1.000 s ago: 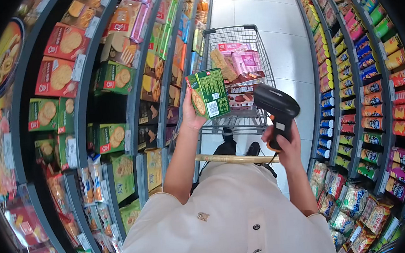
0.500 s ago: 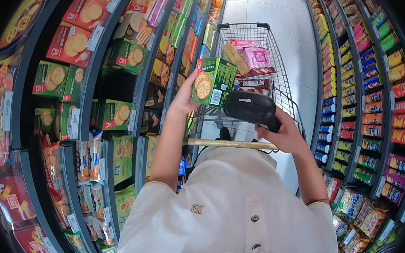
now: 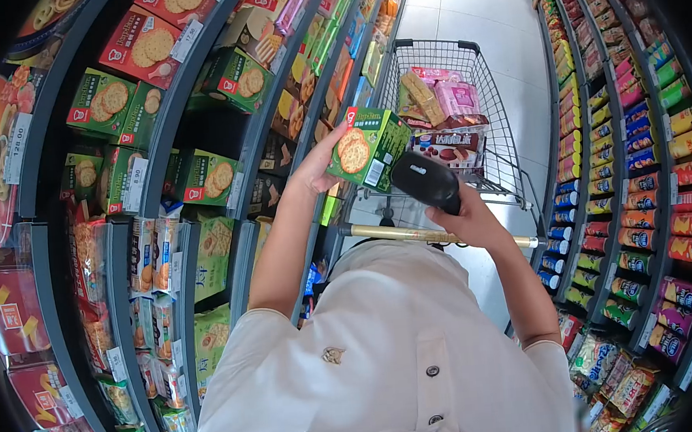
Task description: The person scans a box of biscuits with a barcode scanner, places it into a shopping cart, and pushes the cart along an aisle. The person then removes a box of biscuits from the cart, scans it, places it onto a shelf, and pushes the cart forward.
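A green cracker box [image 3: 367, 151] with round crackers printed on its front is gripped by my left hand [image 3: 319, 166] at its left side. My right hand [image 3: 471, 219] is wrapped around the handle of a black barcode scanner [image 3: 425, 184]. The scanner's head is beside the box's lower right corner, where a white barcode label shows. Beyond both hands is a wire shopping cart [image 3: 491, 75] with a pale wooden-looking handle bar [image 3: 412, 233]. Inside the cart lie a pink package [image 3: 457, 97], a tan packet [image 3: 423, 98] and a dark brown snack box [image 3: 448, 145].
Shelves on the left hold red cracker boxes [image 3: 137, 44], more green cracker boxes [image 3: 206, 176] and bagged snacks [image 3: 90, 268]. The right-hand shelves carry rows of colourful tubes and packets [image 3: 640, 213]. A pale tiled floor [image 3: 500, 9] runs up the aisle between them.
The scanner has tilted and come nearer the box's barcode side, with my right hand shifting slightly left. The cart and shelves sit a little differently in view. Both hands keep their hold.
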Motion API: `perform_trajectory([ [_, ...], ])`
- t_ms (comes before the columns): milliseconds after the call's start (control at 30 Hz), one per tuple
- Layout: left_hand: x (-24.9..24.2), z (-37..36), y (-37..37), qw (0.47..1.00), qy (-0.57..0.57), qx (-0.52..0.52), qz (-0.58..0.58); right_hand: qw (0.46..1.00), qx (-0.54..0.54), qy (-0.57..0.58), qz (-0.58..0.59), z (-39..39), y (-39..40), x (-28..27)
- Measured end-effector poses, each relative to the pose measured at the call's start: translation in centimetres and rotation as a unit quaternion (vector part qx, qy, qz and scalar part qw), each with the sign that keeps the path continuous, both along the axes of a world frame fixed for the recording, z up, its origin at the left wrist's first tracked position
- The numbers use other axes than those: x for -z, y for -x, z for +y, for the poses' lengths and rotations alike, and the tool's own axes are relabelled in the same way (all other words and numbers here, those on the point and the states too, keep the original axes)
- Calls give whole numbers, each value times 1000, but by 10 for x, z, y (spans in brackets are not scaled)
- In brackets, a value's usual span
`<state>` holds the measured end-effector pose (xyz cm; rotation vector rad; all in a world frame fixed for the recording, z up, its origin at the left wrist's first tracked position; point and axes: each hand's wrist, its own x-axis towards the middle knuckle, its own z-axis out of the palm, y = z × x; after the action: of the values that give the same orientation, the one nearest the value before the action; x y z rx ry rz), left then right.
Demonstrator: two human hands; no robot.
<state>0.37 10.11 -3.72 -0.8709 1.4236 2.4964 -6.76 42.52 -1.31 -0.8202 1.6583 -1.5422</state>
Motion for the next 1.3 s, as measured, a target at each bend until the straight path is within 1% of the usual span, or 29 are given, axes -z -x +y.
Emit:
perform_trajectory([
  [100, -2, -1, 0, 1000, 2, 9, -6, 998, -31, -8, 59, 0, 0, 0],
  [133, -4, 1, -1, 1000, 10, 6, -15, 998, -32, -4, 45, -1, -2, -1],
  [233, -8, 6, 1, 999, 25, 12, -31, 997, -46, -43, 41, 0, -1, -5],
  [400, 11, 1, 6, 998, 15, 48, -31, 997, -51, -28, 55, -1, -1, -8],
  [467, 44, -7, 9, 998, 31, 38, -51, 996, -36, -35, 77, 0, -2, -4],
  [500, 51, -13, 9, 997, 44, 23, -60, 999, -2, -40, 36, 1, -2, 4],
  [567, 29, 4, 6, 999, 24, -13, -26, 997, 50, -45, -48, 6, 0, 21],
  [600, 16, 11, 3, 1000, 5, -30, 7, 991, 59, -75, -90, 11, 5, 26],
  [633, 25, 6, 2, 998, -35, -41, 32, 983, 70, -109, -130, 17, 11, 31],
  [700, 19, 8, -8, 992, -25, -100, 75, 977, 142, -29, -154, 26, 7, 61],
  [767, 10, 7, -21, 979, -7, -164, 123, 967, 183, -2, -177, 36, 0, 81],
  [833, 4, 1, -34, 962, 16, -221, 161, 964, 173, -7, -201, 45, -8, 93],
  [900, -1, -11, -45, 942, 47, -270, 193, 967, 161, -7, -196, 47, -13, 101],
  [967, -9, -23, -55, 919, 108, -313, 216, 982, 131, -52, -122, 49, -14, 113],
  [1033, -16, -31, -62, 898, 172, -345, 212, 981, 124, -50, -142, 44, -18, 120],
  [1100, -11, -46, -67, 886, 179, -363, 225, 977, 140, -44, -153, 38, -24, 126],
  [1133, -12, -50, -70, 883, 179, -371, 225, 979, 148, -40, -136, 36, -26, 129],
  [1300, -12, -58, -78, 871, 189, -400, 212, 973, 168, -20, -160, 34, -22, 134],
])
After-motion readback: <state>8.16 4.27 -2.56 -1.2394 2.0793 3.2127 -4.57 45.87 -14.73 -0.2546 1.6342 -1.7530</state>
